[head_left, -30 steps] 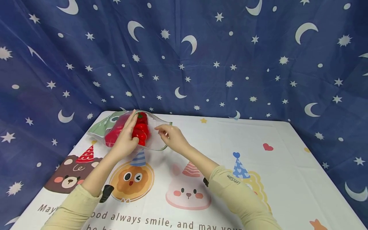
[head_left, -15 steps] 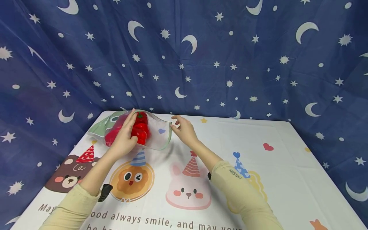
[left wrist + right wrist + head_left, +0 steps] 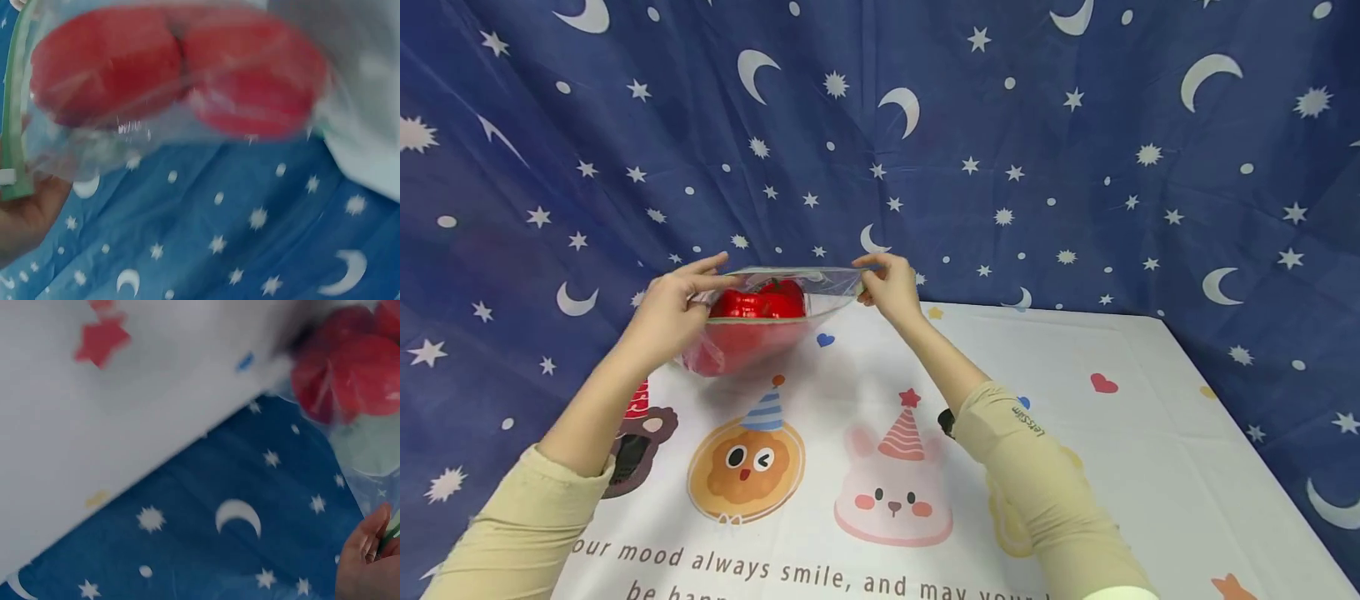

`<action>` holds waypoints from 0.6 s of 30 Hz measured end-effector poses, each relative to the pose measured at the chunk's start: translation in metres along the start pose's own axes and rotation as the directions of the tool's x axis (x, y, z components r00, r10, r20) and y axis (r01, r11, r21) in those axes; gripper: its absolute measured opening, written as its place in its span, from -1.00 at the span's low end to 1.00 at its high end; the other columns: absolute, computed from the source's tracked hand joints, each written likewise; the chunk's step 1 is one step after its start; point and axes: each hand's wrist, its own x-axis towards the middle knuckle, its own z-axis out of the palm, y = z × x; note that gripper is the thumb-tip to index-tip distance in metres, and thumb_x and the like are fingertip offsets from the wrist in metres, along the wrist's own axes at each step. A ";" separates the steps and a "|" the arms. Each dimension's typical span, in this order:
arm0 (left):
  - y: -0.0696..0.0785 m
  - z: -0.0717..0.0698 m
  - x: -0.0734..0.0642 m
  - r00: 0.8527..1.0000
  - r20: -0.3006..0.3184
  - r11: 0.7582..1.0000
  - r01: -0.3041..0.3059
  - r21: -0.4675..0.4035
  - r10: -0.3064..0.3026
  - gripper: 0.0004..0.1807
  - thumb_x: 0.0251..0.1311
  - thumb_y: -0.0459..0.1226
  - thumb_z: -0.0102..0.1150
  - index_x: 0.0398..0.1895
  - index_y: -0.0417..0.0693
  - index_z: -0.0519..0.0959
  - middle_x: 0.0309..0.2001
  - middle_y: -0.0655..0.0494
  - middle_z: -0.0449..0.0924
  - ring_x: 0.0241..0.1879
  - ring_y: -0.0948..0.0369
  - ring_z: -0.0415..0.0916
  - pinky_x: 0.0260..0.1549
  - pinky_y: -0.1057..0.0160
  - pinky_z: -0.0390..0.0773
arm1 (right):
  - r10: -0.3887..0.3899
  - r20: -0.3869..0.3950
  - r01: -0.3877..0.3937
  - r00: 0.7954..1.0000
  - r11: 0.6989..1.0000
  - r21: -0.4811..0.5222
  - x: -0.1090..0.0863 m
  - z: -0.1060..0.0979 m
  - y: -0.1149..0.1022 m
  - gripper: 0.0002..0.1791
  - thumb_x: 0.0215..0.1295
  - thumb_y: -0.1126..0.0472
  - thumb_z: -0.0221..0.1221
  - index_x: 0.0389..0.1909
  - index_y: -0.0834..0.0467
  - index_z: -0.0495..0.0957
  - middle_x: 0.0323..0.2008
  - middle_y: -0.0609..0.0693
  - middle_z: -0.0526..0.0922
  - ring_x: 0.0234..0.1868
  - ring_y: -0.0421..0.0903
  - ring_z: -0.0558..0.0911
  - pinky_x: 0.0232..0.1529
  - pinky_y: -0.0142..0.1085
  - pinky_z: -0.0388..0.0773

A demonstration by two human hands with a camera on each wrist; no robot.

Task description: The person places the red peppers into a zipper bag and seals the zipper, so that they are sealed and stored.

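A clear plastic zip bag [image 3: 831, 302] with a green rim stands at the table's back left, its mouth facing up. Inside are glossy, lobed red bell peppers [image 3: 760, 305], with a bit of green stem showing. My left hand [image 3: 668, 315] holds the bag's left end, thumb at the rim and index finger reaching over it. In the left wrist view a white slider [image 3: 7, 177] sits on the green strip beside that hand. My right hand [image 3: 891, 287] pinches the right corner of the rim. The right wrist view shows its thumb and fingers on the green edge.
A white cloth with cartoon prints covers the table [image 3: 1000, 350]. Behind it hangs a dark blue curtain [image 3: 955, 217] with moons and stars. A black wrist device [image 3: 947, 422] shows under my right forearm.
My left hand has gone from lying flat on the bag to holding its left end. The right hand has moved up onto the right corner. The bag's mouth has risen from lying to upright.
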 end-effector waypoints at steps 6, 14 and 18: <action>0.005 -0.027 0.002 0.998 -0.046 0.959 -0.024 0.283 0.039 -0.62 0.19 -0.40 -0.13 -0.02 -0.23 0.62 0.24 -0.23 0.41 -0.70 0.09 0.27 -0.71 0.24 0.26 | 0.086 -0.018 -0.078 0.996 0.960 0.271 0.016 -0.024 -0.027 -0.76 0.27 0.41 0.01 -0.16 0.46 0.55 -0.55 0.01 0.61 -0.63 -0.27 0.62 -0.39 -0.36 0.66; -0.003 -0.035 0.006 0.990 0.005 0.889 -0.130 0.438 0.143 -0.70 0.15 -0.32 0.19 -0.06 -0.25 0.61 -0.07 -0.24 0.62 -0.21 -0.13 0.57 -0.20 -0.12 0.54 | 0.052 0.003 -0.049 0.999 0.911 0.410 0.021 -0.053 -0.046 -0.83 0.25 0.39 0.11 -0.19 0.41 0.55 -0.44 0.00 0.65 -0.49 -0.21 0.67 -0.25 -0.36 0.65; 0.003 -0.033 0.011 0.906 -0.286 0.888 -0.170 0.426 0.311 -0.84 0.19 -0.39 0.14 -0.22 -0.29 0.64 -0.31 -0.23 0.62 -0.46 -0.03 0.50 -0.46 0.02 0.44 | -0.109 -0.082 0.135 0.991 0.874 0.467 0.020 -0.063 -0.058 -0.87 0.22 0.43 0.12 -0.25 0.40 0.56 -0.50 -0.09 0.66 -0.48 -0.21 0.67 -0.26 -0.37 0.65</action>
